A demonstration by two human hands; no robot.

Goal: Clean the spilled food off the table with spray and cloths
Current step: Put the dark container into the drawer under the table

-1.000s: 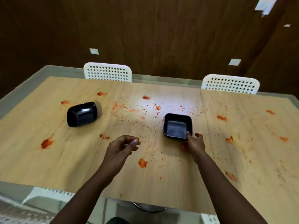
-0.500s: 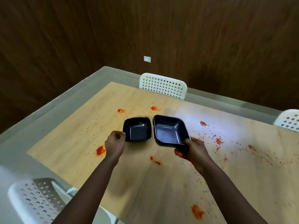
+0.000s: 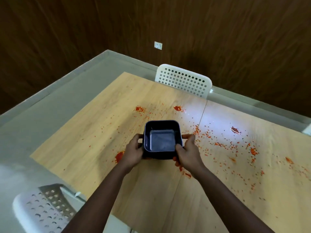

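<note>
Now the left hand (image 3: 133, 153) grips the left side of a black bowl (image 3: 162, 140), fingers curled round it. The right hand (image 3: 186, 153) grips the right side, thumb over the rim. The bowl sits between both hands, above the wooden table (image 3: 94, 132). Red spilled food (image 3: 218, 143) lies mostly to the right, nearer the right hand.

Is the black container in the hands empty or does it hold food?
Empty: the black container shows a bare dark floor.
</note>
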